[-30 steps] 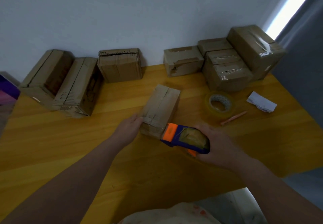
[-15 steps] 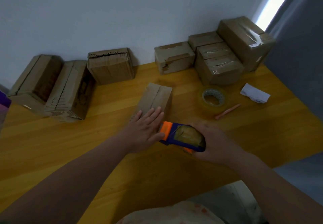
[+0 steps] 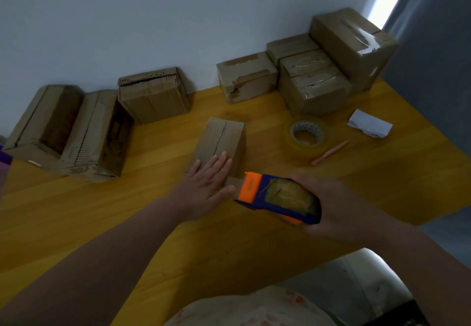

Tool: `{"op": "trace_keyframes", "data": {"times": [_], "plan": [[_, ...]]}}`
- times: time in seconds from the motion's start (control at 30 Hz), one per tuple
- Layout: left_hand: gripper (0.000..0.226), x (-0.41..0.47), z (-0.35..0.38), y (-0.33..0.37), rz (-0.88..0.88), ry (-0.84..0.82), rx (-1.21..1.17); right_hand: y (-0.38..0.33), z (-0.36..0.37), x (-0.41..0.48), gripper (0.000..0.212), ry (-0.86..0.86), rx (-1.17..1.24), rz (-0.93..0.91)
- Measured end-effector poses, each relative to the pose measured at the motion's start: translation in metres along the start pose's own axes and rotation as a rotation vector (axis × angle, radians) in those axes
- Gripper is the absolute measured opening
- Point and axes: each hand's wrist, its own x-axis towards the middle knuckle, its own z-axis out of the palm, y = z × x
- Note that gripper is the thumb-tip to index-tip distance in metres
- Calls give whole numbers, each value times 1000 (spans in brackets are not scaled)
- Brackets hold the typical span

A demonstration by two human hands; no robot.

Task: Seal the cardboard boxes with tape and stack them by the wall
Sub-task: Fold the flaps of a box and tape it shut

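Note:
A small cardboard box (image 3: 221,139) lies in the middle of the yellow wooden table (image 3: 178,236), its top seam running away from me. My left hand (image 3: 206,184) lies flat on the box's near end, fingers straight. My right hand (image 3: 328,204) grips a blue and orange tape dispenser (image 3: 275,197), whose orange head sits at the box's near right corner. Taped boxes (image 3: 313,83) stand stacked at the back right by the wall, the largest taped box (image 3: 354,43) on the far right.
Three untaped boxes (image 3: 84,127) lie at the back left along the wall. A loose roll of clear tape (image 3: 305,133), a pink pen (image 3: 330,152) and a crumpled paper (image 3: 369,127) lie right of the box. A grey curtain (image 3: 433,45) hangs at the right.
My left hand moved from the box's near left corner onto its top and now lies flat there. The dispenser stayed at the near end of the box.

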Motion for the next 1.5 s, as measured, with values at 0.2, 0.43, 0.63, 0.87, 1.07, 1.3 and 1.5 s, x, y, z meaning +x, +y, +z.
{"op": "trace_keyframes", "data": {"times": [0.2, 0.43, 0.63, 0.87, 1.07, 1.3, 1.5], "plan": [[78, 3, 4, -4, 14, 20, -92, -4, -8, 5, 68, -100, 30, 102], [62, 1, -8, -1, -29, -5, -364, -34, 9, 60, 58, -265, -64, 231], [54, 1, -6, -1, -16, -10, -352, -44, -3, 84, 69, -335, -136, 316], [66, 1, -10, -5, 34, -36, -228, -33, -7, 96, 48, -412, 1, 423], [84, -3, -16, 0, 41, -70, -40, -31, -7, 101, 89, -474, 45, 541], [110, -2, -18, -1, 42, -73, 225, -29, 0, 90, 83, -525, -193, 533], [73, -4, -13, -1, -38, 136, 268, -21, 3, 73, 78, -87, -149, 463]]}}
